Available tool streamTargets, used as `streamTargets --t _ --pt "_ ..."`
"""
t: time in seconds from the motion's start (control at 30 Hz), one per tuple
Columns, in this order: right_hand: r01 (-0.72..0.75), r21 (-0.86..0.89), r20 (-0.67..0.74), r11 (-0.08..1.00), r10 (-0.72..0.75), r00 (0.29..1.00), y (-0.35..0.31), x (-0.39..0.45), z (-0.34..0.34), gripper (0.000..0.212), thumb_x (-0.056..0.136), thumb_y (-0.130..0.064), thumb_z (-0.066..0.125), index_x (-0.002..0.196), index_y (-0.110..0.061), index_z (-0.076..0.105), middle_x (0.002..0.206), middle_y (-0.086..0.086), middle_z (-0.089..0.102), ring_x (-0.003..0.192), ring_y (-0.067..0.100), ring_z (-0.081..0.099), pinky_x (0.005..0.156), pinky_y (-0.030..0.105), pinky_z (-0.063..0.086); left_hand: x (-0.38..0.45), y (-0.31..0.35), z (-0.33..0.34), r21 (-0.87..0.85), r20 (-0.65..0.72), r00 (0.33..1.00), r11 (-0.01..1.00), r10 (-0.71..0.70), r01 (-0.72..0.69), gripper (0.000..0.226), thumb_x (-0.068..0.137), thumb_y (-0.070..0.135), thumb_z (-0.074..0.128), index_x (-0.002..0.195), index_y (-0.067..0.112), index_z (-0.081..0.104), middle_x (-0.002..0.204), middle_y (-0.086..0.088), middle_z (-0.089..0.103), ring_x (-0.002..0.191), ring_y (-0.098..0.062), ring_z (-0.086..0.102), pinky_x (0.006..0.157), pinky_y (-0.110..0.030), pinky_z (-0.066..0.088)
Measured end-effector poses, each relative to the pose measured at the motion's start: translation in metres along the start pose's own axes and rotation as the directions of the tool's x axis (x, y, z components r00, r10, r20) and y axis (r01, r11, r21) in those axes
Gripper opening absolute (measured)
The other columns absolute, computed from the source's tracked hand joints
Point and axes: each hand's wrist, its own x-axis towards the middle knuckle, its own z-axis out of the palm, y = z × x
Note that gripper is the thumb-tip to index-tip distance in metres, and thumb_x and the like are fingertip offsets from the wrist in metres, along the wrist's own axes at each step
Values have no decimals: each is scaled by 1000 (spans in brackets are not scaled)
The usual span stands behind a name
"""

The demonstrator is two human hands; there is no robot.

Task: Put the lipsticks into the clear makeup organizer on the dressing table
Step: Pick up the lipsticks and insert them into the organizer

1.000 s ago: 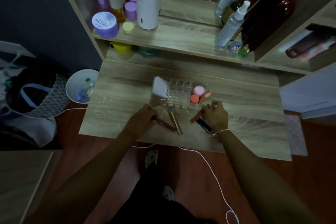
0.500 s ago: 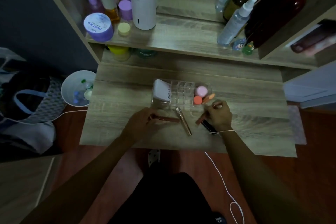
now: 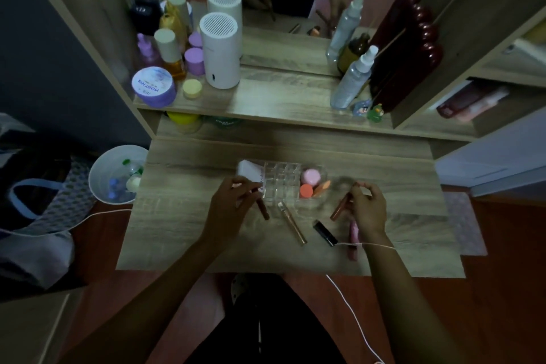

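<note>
The clear makeup organizer (image 3: 280, 183) stands mid-table, with a white box in its left end and pink and orange items at its right. My left hand (image 3: 227, 207) holds a dark red lipstick (image 3: 262, 206) tilted just in front of the organizer's left side. My right hand (image 3: 367, 207) holds a reddish-brown lipstick (image 3: 339, 208) lifted off the table, right of the organizer. A gold lipstick (image 3: 292, 223), a black lipstick (image 3: 325, 233) and a pink lipstick (image 3: 352, 238) lie on the dressing table (image 3: 183, 216).
The shelf above carries a white cylinder (image 3: 220, 50), a purple jar (image 3: 153, 86), bottles and spray bottles (image 3: 353, 77). A white bucket (image 3: 118, 174) and a bag (image 3: 35, 198) stand on the floor at left. A thin white cord (image 3: 354, 319) runs past my right wrist.
Both hands have lifted their lipsticks off the table. My right hand moved right, which uncovered the black and pink lipsticks. The view tilted up a little.
</note>
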Motion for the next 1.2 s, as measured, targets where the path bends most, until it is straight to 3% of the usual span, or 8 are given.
streamTargets --t 0.13,0.4,0.53,0.6,0.8,0.93,1.1,1.2 --pt "54 95 68 994 -61 996 -26 -3 1 18 86 -19 62 103 -23 64 103 20 69 92 35 69 84 52 58 18 17 3 26 -9 995 995 98 -98 17 83 2 68 100 3 71 91 -13 73 78 -11 66 71 0 41" --pt "196 135 268 971 -227 936 -72 0 35 29 81 -8 69 98 -30 59 98 15 71 84 26 69 73 37 56 49 35 14 19 -188 982 1000 18 -14 25 83 13 71 108 10 70 95 8 69 81 2 65 73 0 43" --pt "193 95 331 977 -214 919 -74 7 56 38 82 -7 70 117 -17 60 111 17 69 103 31 66 90 49 55 59 42 16 -7 -169 985 1000 28 -30 46 75 10 78 117 9 61 93 14 63 85 25 55 74 5 40" --pt "227 50 357 973 -229 906 -74 11 64 32 83 -8 70 114 -11 64 108 15 71 102 27 68 93 50 55 63 42 19 -30 -176 984 999 11 -17 49 72 11 80 116 9 60 92 12 64 86 22 56 74 5 40" --pt "382 -52 403 923 -331 853 -77 18 76 17 81 -11 72 95 -19 67 86 -7 68 84 5 65 76 15 48 73 38 23 25 -169 985 999 31 -27 27 73 14 80 97 10 69 88 3 70 82 5 61 73 3 41" --pt "470 -40 468 882 -399 789 -77 24 81 18 81 -5 72 90 -19 63 83 -13 66 78 -12 62 72 3 47 77 33 22 43 -168 986 999 19 -12 24 75 15 79 96 12 70 90 11 66 83 15 59 74 3 40" --pt "559 -42 547 828 -449 706 -72 28 87 18 79 -5 74 92 -14 66 85 -8 67 80 -8 65 76 6 50 84 26 20 60 -179 983 998 25 -15 21 77 15 77 97 16 71 92 12 67 88 4 61 79 0 41" --pt "608 -78 609 790 -445 657 -66 28 90 22 79 -5 73 95 -19 66 92 -2 70 86 5 67 82 19 55 86 24 23 74 -139 990 997 23 -13 21 78 16 76 98 18 70 94 11 68 88 0 62 80 -4 43"
